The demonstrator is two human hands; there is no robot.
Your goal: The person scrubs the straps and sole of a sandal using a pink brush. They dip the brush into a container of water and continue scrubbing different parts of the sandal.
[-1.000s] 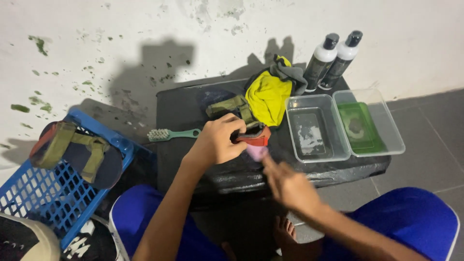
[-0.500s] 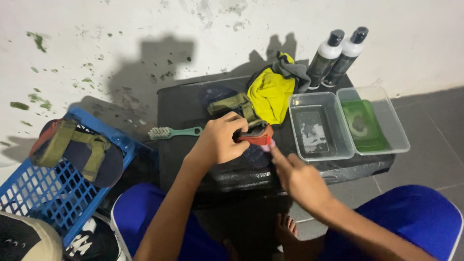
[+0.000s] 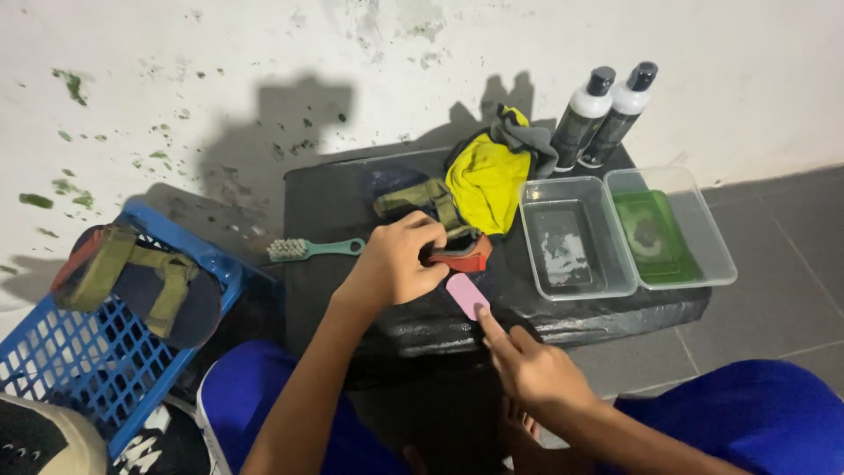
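Your left hand (image 3: 396, 264) grips the sandal (image 3: 453, 253) near the bench's (image 3: 334, 207) front edge, your right hand (image 3: 527, 369) pinching the small pink eraser block (image 3: 467, 295); the sandal looks light and bendy, so clamp its sole.

We see even, fairly bright light; our head and arm throw a soft shadow on the wall (image 3: 264, 53) beyond the fingers. Edges bend slightly.
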